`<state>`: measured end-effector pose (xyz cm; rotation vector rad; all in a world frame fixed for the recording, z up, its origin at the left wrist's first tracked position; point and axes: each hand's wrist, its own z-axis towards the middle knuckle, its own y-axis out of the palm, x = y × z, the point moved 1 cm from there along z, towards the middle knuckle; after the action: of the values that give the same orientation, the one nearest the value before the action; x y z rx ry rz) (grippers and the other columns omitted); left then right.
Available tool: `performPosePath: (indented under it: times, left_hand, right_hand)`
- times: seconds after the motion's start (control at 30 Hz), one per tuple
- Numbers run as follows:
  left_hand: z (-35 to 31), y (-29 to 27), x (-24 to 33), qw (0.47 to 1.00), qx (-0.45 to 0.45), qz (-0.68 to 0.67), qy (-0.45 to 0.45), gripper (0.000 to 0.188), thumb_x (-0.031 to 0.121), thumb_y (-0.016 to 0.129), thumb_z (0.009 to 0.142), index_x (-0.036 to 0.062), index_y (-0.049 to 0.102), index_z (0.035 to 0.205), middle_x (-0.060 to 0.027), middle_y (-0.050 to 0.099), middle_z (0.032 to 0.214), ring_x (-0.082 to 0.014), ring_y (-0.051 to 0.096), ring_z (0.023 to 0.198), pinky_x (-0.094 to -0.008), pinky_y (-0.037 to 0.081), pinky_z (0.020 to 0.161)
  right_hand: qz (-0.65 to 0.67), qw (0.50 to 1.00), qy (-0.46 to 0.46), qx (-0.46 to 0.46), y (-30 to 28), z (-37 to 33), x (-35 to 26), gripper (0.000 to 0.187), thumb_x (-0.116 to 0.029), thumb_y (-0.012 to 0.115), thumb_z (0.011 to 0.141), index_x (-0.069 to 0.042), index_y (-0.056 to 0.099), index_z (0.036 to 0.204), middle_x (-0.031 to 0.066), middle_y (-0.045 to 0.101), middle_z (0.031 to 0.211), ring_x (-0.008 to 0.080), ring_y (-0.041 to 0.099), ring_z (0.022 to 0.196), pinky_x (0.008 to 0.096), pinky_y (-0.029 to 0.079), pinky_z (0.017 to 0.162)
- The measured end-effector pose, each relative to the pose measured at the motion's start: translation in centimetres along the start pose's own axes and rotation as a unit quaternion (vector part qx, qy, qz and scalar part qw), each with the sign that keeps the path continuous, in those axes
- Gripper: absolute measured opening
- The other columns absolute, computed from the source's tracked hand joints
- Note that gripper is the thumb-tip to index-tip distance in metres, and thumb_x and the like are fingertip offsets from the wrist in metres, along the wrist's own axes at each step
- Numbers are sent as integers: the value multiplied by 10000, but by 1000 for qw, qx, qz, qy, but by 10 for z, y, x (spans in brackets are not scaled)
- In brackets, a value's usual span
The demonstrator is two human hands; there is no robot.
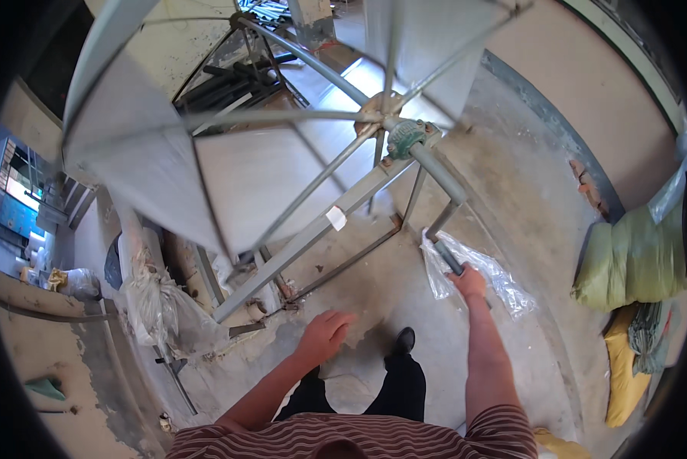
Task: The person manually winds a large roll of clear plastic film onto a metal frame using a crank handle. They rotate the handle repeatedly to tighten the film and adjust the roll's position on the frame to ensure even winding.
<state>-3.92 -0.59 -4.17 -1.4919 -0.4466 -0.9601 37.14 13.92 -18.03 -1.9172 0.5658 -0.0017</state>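
Note:
My right hand (469,281) is closed around a metal crank handle (447,256). The crank's grey shaft (439,172) runs through a green bearing housing (406,140) to a rusty hub with several spokes (378,109). Whitish translucent sheeting (259,164) spans the large reel, and its outer parts are smeared by motion. Left of my right hand, my left hand (324,336) hovers free over the floor, holding nothing, its fingers loosely extended. A metal frame beam (282,264) with a small white tag (336,218) carries the bearing. Clear plastic film (500,279) lies behind the crank handle.
Crumpled clear plastic (160,306) hangs over material on the left. Dark bars (229,84) are stacked behind the reel. Rolled green sacking (634,256) and a yellow sack (622,367) lie on the right. The frame's rusty lower bar (343,264) crosses low ahead of my feet.

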Motion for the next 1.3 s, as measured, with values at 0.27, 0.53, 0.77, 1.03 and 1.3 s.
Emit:
performPosePath:
  times: [0.27, 0.53, 0.77, 1.03, 1.3]
  left_hand:
    - [-19, -32, 23, 995, 8, -38, 97, 287, 64, 634, 945, 85, 675, 1228, -107, 677, 1137, -338, 647, 1016, -436, 519, 889]
    - [40, -26, 124, 924, 48, 121, 358, 469, 76, 627, 910, 58, 581, 1376, -114, 556, 1425, -307, 490, 1377, -530, 414, 1114]
    - [152, 3, 193, 821, 173, 219, 497, 629, 124, 630, 908, 115, 386, 1488, -102, 432, 1409, -289, 407, 1405, -556, 262, 1217]
    - [289, 32, 299, 841, 122, 125, 511, 498, 89, 706, 832, 127, 548, 1303, -89, 545, 1233, -303, 512, 1237, -552, 291, 1195]
    - [429, 146, 315, 863, 110, 88, 484, 473, 62, 779, 738, 165, 623, 1172, -37, 585, 1165, -289, 522, 1226, -502, 328, 1142]
  right_hand:
    - [78, 995, -64, 7, 30, -150, -67, 651, -610, 838, 714, -70, 712, 1054, 143, 739, 781, 355, 729, 766, 457, 564, 715]
    - [98, 975, -129, 153, -123, -315, -132, 447, -345, 847, 783, -67, 699, 1101, 188, 737, 906, 393, 710, 865, 470, 546, 759]
    - [254, 844, -26, 471, -164, -443, -30, 230, -23, 684, 896, -14, 695, 1126, 120, 724, 1079, 241, 684, 996, 343, 518, 888]
    - [391, 857, 209, 262, 99, -543, 96, 116, -90, 681, 978, 12, 720, 939, 49, 721, 778, 104, 645, 716, 280, 543, 695]
    - [382, 828, 407, -56, 185, -612, 89, 184, -133, 638, 1006, 3, 703, 1111, 97, 750, 932, 144, 699, 817, 318, 560, 757]
